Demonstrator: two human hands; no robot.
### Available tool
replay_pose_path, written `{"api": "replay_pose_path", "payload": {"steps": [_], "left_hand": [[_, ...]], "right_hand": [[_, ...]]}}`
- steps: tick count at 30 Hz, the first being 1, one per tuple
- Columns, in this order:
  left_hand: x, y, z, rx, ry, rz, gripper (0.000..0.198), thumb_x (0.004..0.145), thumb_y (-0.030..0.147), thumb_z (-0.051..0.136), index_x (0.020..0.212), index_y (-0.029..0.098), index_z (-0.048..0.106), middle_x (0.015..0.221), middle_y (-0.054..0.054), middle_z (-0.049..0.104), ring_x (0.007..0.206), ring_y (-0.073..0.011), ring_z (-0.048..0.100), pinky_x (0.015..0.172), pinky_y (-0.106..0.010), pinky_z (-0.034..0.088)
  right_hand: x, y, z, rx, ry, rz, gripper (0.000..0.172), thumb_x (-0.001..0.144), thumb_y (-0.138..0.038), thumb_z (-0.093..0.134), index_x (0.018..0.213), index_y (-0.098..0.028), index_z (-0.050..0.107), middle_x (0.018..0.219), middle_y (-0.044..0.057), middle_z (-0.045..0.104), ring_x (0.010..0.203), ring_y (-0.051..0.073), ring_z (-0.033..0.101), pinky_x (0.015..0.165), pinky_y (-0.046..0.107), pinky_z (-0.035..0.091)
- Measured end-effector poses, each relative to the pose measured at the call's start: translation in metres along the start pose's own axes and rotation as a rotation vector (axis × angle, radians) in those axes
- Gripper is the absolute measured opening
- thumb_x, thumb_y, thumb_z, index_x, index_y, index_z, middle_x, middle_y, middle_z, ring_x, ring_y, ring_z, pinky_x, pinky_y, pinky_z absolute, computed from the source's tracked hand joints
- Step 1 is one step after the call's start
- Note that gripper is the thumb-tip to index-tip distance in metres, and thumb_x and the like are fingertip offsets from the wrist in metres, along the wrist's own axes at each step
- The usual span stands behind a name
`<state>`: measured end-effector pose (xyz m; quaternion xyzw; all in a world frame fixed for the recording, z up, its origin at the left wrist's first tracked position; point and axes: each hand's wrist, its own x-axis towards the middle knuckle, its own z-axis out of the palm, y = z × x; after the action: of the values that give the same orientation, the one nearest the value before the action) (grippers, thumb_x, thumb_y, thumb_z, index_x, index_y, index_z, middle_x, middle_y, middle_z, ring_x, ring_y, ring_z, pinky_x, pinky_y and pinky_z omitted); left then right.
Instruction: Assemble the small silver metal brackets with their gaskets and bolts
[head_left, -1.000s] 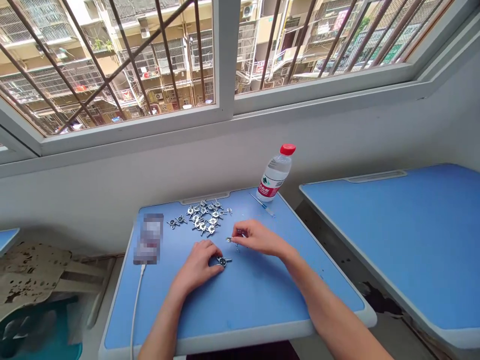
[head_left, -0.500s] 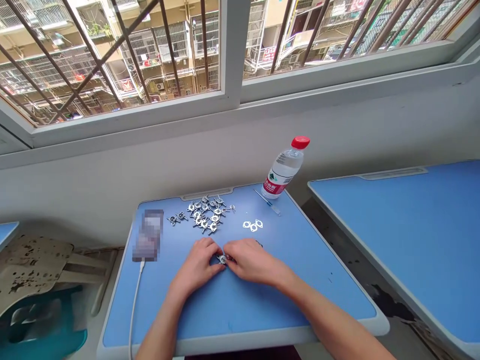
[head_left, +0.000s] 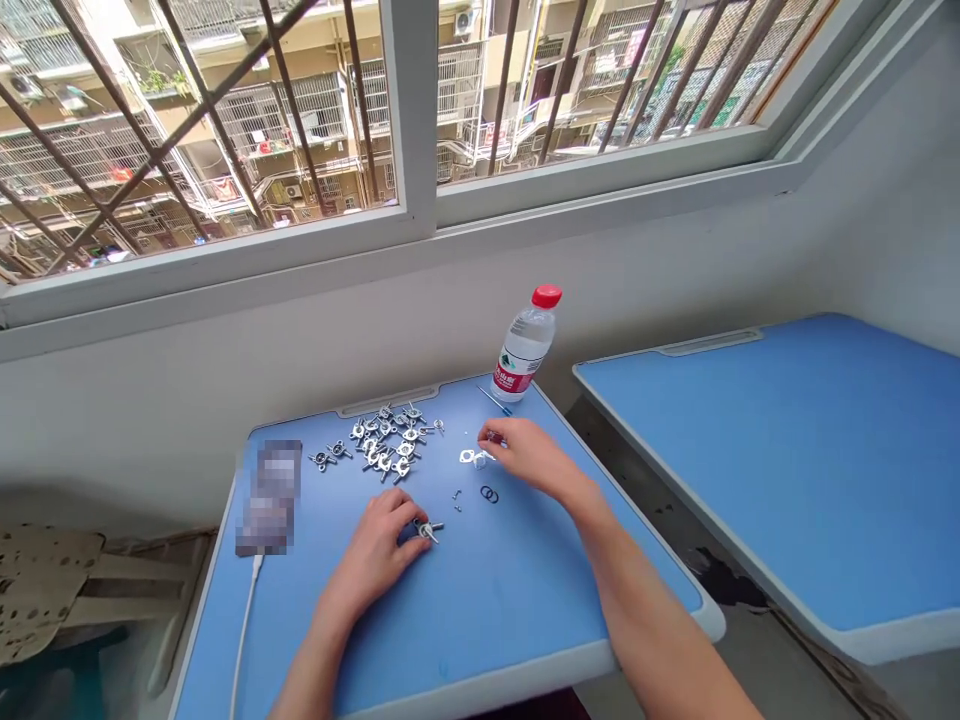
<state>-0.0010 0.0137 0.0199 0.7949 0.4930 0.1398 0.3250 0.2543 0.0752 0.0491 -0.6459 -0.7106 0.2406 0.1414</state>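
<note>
My left hand rests on the desk, its thumb and fingers closed around a small silver metal fitting with thin pipe stubs. Farther back, my right hand hovers over the white flat gaskets, partly covering them. Its fingertips are pinched together; what is between them is too small to make out. Two black rubber rings and a few tiny screws lie between the hands. Several more metal fittings form a loose pile at the back left.
A water bottle with a red cap stands at the back edge, a blue pen before it. On the left a phone lies with a white cable. Another blue desk is to the right, across a gap.
My right hand has left the fitting and moved back and right to the gaskets. The left hand stays on the fitting. The rings and screws are now uncovered; the camera view has turned right.
</note>
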Motion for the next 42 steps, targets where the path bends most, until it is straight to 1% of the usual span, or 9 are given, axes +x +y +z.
{"api": "replay_pose_path", "payload": {"steps": [3,7,10,16,21,26,31,35,42], "left_hand": [[0.000,-0.001,-0.001,-0.016,0.002,0.005,0.012,0.087,0.024,0.060,0.098,0.025,0.067,0.107,-0.005,0.061,0.102,-0.0248,0.054,0.091,-0.037,0.045],[0.001,0.000,-0.003,-0.014,0.007,0.016,0.017,0.086,0.021,0.057,0.098,0.026,0.067,0.108,-0.005,0.061,0.103,-0.0249,0.055,0.092,-0.038,0.046],[0.001,0.002,-0.004,-0.006,0.011,0.015,0.018,0.084,0.020,0.056,0.098,0.025,0.067,0.108,-0.006,0.062,0.102,-0.0249,0.056,0.092,-0.038,0.046],[0.000,0.005,-0.009,-0.032,-0.022,-0.009,0.027,0.079,0.017,0.056,0.103,0.024,0.066,0.111,-0.006,0.061,0.105,-0.0244,0.056,0.094,-0.037,0.045],[-0.001,0.004,-0.010,-0.040,-0.038,-0.014,0.027,0.078,0.018,0.057,0.103,0.023,0.065,0.110,-0.005,0.061,0.104,-0.0243,0.055,0.095,-0.037,0.044],[-0.001,0.002,-0.009,-0.033,-0.037,-0.006,0.026,0.080,0.017,0.058,0.103,0.023,0.065,0.111,-0.005,0.060,0.105,-0.0239,0.055,0.096,-0.036,0.044],[0.000,-0.001,-0.007,-0.035,-0.034,0.003,0.024,0.083,0.018,0.058,0.104,0.024,0.066,0.111,-0.005,0.060,0.105,-0.0239,0.055,0.096,-0.037,0.043],[0.001,-0.004,-0.006,-0.054,-0.036,0.010,0.022,0.085,0.018,0.058,0.104,0.023,0.067,0.111,-0.005,0.059,0.105,-0.0239,0.055,0.095,-0.037,0.043],[0.001,-0.009,-0.004,-0.095,-0.018,0.013,0.020,0.085,0.019,0.061,0.102,0.025,0.070,0.109,-0.005,0.060,0.103,-0.0240,0.056,0.092,-0.036,0.045]], "right_hand": [[0.006,0.009,-0.002,-0.011,0.035,0.043,0.018,0.088,-0.017,0.050,0.084,-0.020,0.067,0.087,0.004,0.072,0.077,0.018,0.061,0.061,0.025,0.035],[0.010,0.012,-0.002,-0.013,0.027,0.048,0.020,0.087,-0.016,0.049,0.088,-0.019,0.069,0.091,0.005,0.072,0.079,0.018,0.061,0.062,0.025,0.036],[0.009,0.013,-0.003,-0.019,-0.038,0.019,0.020,0.085,-0.015,0.050,0.087,-0.019,0.070,0.090,0.004,0.072,0.078,0.017,0.061,0.061,0.024,0.037],[-0.002,0.008,0.000,-0.095,-0.244,-0.038,0.004,0.070,-0.017,0.068,0.073,-0.020,0.068,0.077,0.001,0.070,0.070,0.016,0.060,0.054,0.024,0.033],[-0.004,-0.002,0.008,-0.176,-0.284,-0.039,0.006,0.068,-0.013,0.067,0.069,-0.019,0.065,0.076,0.004,0.067,0.073,0.019,0.060,0.053,0.025,0.028],[-0.003,-0.003,0.010,-0.151,-0.320,-0.053,0.010,0.067,-0.009,0.062,0.064,-0.019,0.062,0.070,0.003,0.064,0.068,0.017,0.057,0.053,0.026,0.028],[-0.005,-0.001,0.004,-0.037,-0.312,-0.068,0.008,0.070,-0.014,0.061,0.063,-0.018,0.061,0.066,0.001,0.061,0.063,0.015,0.053,0.052,0.025,0.031],[-0.008,-0.002,-0.003,0.069,-0.289,-0.094,0.009,0.076,-0.021,0.057,0.071,-0.018,0.065,0.074,0.002,0.065,0.066,0.014,0.054,0.056,0.024,0.036],[-0.013,0.008,-0.017,0.343,-0.158,-0.088,0.018,0.076,-0.033,0.058,0.072,-0.019,0.068,0.072,0.002,0.062,0.066,0.015,0.049,0.059,0.027,0.038]]}}
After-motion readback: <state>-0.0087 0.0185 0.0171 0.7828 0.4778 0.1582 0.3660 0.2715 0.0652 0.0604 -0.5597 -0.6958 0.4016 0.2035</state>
